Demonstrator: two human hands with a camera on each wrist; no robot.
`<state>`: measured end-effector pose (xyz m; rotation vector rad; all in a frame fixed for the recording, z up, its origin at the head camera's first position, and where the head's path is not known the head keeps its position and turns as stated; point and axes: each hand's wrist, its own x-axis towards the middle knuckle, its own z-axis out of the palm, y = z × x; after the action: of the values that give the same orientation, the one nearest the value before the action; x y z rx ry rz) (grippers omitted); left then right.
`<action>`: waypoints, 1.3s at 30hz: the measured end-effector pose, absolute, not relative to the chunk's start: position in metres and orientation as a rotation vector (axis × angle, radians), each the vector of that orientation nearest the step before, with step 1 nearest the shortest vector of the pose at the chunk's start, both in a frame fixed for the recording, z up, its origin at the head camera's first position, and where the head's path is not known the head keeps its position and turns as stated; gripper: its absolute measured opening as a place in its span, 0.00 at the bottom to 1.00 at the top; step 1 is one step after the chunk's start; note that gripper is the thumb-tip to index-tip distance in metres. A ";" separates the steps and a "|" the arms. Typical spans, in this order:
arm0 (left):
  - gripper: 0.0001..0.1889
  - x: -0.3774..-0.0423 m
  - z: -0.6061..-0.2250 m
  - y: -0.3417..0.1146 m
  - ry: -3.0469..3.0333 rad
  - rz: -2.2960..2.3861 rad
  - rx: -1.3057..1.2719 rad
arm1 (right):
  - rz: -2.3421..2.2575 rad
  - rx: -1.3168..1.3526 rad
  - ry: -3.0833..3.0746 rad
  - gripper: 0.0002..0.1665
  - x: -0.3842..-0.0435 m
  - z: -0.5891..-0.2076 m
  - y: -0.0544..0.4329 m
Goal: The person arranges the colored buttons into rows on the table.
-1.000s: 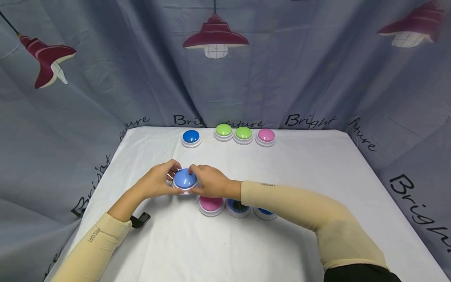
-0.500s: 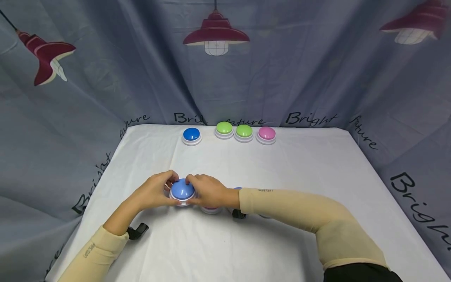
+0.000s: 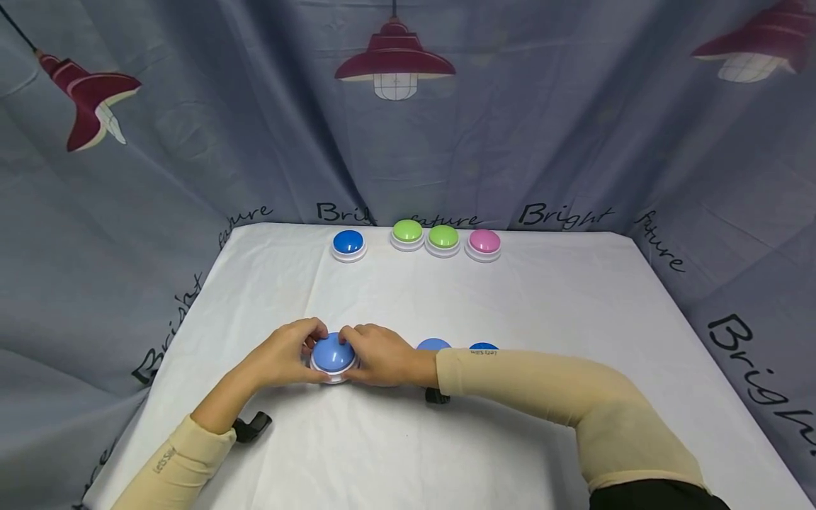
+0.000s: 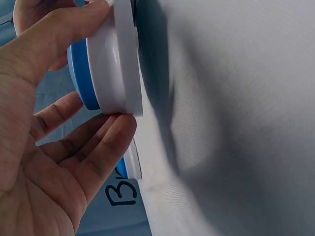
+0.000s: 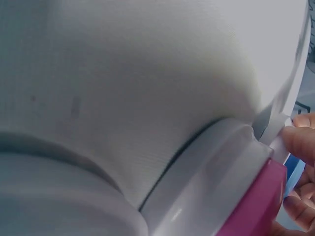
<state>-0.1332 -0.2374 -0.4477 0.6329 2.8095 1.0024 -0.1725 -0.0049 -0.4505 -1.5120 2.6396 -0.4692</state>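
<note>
In the head view a blue push button (image 3: 333, 353) with a white base is held between both hands, dome upward. My left hand (image 3: 280, 355) grips its left side; in the left wrist view the thumb and fingertips are on the white rim. My right hand (image 3: 381, 355) pinches the opposite side. Close under the base, the white cloth shows its shadow. A pink push button (image 5: 256, 201) stands right beside the held one in the right wrist view; the right hand hides it from the head camera.
Two more blue buttons, one lighter (image 3: 433, 344) and one darker (image 3: 484, 347), are partly covered by the right forearm. Along the back of the white table (image 3: 408, 453) stand a blue button (image 3: 348, 243), two green ones (image 3: 407, 231) and a pink one (image 3: 484, 242). A grey curtain (image 3: 268, 127) hangs behind.
Both hands have brought the blue button down and toward the front of the table, level with the row. The right hand and forearm now cover the pink button there.
</note>
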 end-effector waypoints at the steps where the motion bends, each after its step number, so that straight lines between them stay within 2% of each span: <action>1: 0.33 -0.133 -0.448 -0.237 2.810 0.997 0.638 | -0.465 -1.514 2.642 0.32 -0.172 -0.451 -0.005; 29: 0.38 -0.136 -0.454 -0.234 2.804 0.813 0.710 | -0.341 -1.617 2.699 0.32 -0.163 -0.459 -0.003; 39: 0.39 -0.143 -0.439 -0.231 2.793 0.778 0.681 | -0.353 -1.588 2.676 0.32 -0.169 -0.451 0.004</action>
<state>-0.1426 -0.2312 -0.4395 0.6808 2.7927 0.7782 -0.1688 0.0036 -0.4511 -1.5875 2.6755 -0.3533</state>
